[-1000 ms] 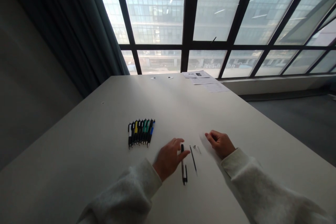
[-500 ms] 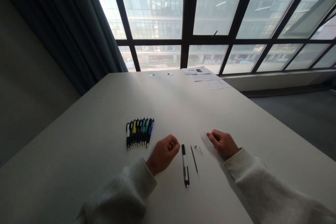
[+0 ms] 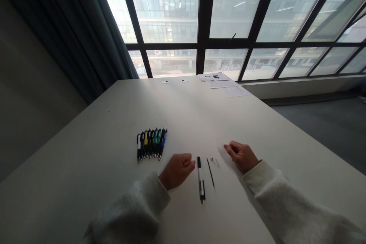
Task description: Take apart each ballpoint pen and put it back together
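My left hand (image 3: 177, 170) rests on the white table in a fist with nothing in it, just left of a black-and-white pen barrel (image 3: 200, 177) with a clip. To the right of the barrel lies a thin dark ink refill (image 3: 210, 172). Beyond the refill sit a small metal tip piece (image 3: 212, 159) and a thin pale piece, perhaps a spring (image 3: 217, 162). My right hand (image 3: 241, 156) is also curled closed on the table, right of these small parts and apart from them.
A row of several click pens (image 3: 151, 144), black with white, yellow, green and blue parts, lies left of centre. Paper sheets (image 3: 219, 80) lie at the table's far edge, near two round cable holes (image 3: 184, 81). Large windows and a dark curtain (image 3: 94, 34) stand behind.
My left hand has rolled and closed into a tighter fist. My right hand, the pens and the loose parts stay where they were; the view shifts very slightly.
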Demonstrator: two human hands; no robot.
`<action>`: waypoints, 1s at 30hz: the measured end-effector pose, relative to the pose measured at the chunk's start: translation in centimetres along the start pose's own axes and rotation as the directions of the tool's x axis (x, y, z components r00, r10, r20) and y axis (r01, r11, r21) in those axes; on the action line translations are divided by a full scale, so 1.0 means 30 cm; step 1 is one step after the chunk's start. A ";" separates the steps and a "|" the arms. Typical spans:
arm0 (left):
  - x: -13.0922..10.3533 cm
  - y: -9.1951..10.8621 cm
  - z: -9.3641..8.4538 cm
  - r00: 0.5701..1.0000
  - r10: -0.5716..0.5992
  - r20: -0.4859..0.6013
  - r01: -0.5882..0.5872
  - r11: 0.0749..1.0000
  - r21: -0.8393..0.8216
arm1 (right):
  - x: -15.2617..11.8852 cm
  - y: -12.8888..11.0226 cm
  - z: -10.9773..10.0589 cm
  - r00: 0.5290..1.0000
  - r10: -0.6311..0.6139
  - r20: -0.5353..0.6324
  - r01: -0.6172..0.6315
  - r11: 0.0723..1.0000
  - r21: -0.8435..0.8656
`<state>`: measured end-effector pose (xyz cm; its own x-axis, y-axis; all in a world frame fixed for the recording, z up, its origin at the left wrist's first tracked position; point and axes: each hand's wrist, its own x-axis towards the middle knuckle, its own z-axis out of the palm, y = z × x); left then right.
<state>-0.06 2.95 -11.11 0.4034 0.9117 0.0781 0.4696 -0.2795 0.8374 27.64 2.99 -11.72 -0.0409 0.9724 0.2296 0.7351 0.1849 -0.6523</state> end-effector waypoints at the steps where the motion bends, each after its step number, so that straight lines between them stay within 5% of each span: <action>1: -0.001 0.003 0.000 1.000 0.006 0.003 -0.006 1.000 0.009 | -0.001 -0.002 -0.001 1.000 -0.003 -0.003 0.003 1.000 -0.002; 16: -0.017 0.014 0.009 0.980 0.118 0.163 -0.169 0.921 0.351 | -0.018 -0.017 -0.004 0.991 -0.117 -0.072 0.109 0.989 -0.102; 22: -0.027 0.033 0.001 0.966 0.112 0.231 -0.211 0.862 0.461 | -0.110 -0.133 0.035 0.971 -0.217 0.102 0.231 0.959 -0.163; 26: -0.043 0.058 0.020 0.978 0.088 0.189 -0.175 0.841 0.511 | -0.152 -0.191 0.058 0.950 -0.053 0.309 0.126 0.967 -0.222; 30: -0.058 0.085 0.046 0.991 0.019 0.130 -0.085 0.842 0.532 | -0.162 -0.218 0.057 0.926 0.072 0.370 0.030 0.964 -0.263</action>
<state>1.52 0.23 -9.86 0.5105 0.8596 0.0229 0.7791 -0.4736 0.4108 21.87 -2.70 -9.82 -0.2350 0.9667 -0.1014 0.8855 0.1699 -0.4326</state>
